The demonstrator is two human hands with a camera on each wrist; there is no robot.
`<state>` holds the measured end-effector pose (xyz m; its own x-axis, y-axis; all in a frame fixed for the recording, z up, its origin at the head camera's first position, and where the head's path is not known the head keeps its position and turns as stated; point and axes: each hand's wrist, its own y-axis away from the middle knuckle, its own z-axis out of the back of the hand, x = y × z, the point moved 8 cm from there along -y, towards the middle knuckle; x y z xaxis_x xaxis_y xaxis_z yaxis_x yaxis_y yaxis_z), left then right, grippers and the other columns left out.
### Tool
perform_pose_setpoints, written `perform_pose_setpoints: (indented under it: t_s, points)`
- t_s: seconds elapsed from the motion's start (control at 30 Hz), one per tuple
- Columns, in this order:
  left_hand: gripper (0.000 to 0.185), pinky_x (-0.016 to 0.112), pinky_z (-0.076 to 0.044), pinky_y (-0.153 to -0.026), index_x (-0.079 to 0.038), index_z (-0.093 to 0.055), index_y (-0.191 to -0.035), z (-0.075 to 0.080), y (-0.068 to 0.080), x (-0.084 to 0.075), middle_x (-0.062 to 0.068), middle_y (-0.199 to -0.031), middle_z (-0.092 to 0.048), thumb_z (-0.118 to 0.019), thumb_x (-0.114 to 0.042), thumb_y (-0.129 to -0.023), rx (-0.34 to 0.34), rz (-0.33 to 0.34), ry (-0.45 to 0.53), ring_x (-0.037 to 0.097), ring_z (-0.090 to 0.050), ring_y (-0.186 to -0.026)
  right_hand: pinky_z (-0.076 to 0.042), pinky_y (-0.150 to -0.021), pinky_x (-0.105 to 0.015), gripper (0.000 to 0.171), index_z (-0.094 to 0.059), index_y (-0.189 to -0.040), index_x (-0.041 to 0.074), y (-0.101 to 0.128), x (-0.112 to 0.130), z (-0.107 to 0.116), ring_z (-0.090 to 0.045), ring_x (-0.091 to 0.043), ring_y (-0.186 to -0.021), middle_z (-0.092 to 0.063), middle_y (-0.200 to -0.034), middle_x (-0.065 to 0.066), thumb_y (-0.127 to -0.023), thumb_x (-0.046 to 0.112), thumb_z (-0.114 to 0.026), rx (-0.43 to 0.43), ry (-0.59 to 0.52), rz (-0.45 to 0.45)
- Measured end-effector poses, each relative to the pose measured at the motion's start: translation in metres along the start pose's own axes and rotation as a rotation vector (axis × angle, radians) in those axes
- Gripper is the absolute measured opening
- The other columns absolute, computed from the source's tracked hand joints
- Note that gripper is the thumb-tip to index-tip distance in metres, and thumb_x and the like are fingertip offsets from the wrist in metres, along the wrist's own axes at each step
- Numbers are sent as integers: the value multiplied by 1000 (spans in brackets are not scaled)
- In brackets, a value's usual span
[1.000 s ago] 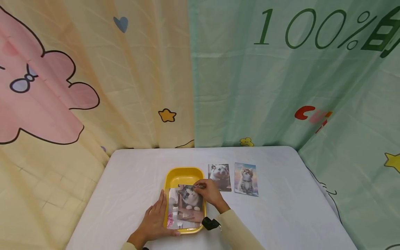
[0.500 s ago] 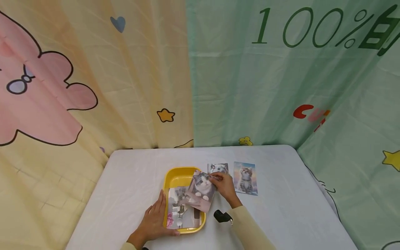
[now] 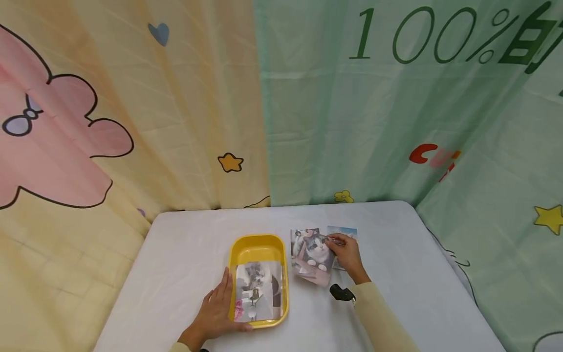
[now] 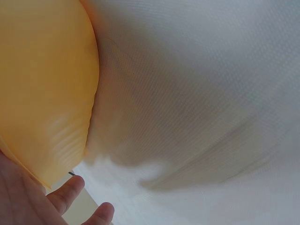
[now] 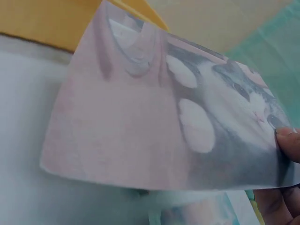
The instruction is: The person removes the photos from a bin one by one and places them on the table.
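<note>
Tabletop (image 3: pixel 184 254) in the head view carries a yellow tray (image 3: pixel 257 244) with a stack of photos (image 3: pixel 257 293) in it; the left hand (image 3: pixel 215 313) lies flat against the tray's left wall, fingers straight, which looks meant to keep it from sliding. The right hand (image 3: pixel 349 256) pinches a cat photo (image 3: pixel 313 256) by its far edge, lifted over two photos lying right of the tray, one a kitten picture (image 3: pixel 345 231). The left wrist view shows the tray wall (image 4: pixel 42 84) and fingertips (image 4: pixel 70 190) by it. The right wrist view shows the cat photo (image 5: pixel 178 131) tilted above the cloth, a thumb (image 5: pixel 288 143) clamping its corner.
</note>
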<state>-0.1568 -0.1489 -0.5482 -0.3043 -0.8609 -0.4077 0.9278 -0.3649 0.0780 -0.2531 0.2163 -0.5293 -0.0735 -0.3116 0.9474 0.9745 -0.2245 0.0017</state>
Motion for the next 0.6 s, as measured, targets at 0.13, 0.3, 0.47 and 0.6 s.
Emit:
perform_pose_setpoints:
  t_s: [0.13, 0.3, 0.47, 0.6]
  points:
    - [146, 57, -31, -104, 8, -12, -150, -2, -2, 0, 22, -159, -3, -67, -85, -52, 16, 15, 5, 36, -27, -140, -49, -71, -17, 26, -68, -114, 1, -4, -16, 29, -60, -23, -100, -64, -113, -17, -92, 13, -67, -12, 19, -37]
    - [147, 56, -30, -105, 8, -11, -151, -4, -4, 3, 22, -160, -1, -66, -86, -52, 33, 35, -11, 35, -26, -141, -48, -70, -15, 27, -65, -117, -1, -12, -31, 64, -59, -13, -94, -64, -115, -18, -94, 13, -64, -56, 18, -73]
    - [147, 56, -30, -105, 8, -11, -150, -5, -4, 3, 22, -160, -2, -66, -86, -52, 24, 31, -22, 36, -27, -140, -47, -70, -14, 31, -62, -120, -2, -21, -43, 97, -55, -11, -94, -61, -119, -19, -95, 16, -62, -83, 43, -102]
    - [146, 57, -32, -104, 8, -12, -150, -4, -2, 2, 23, -159, -4, -66, -86, -53, 4, 14, -30, 36, -29, -139, -46, -71, -12, 33, -61, -121, -4, -25, -50, 121, -54, -5, -91, -60, -118, -19, -96, 18, -61, -95, 65, -92]
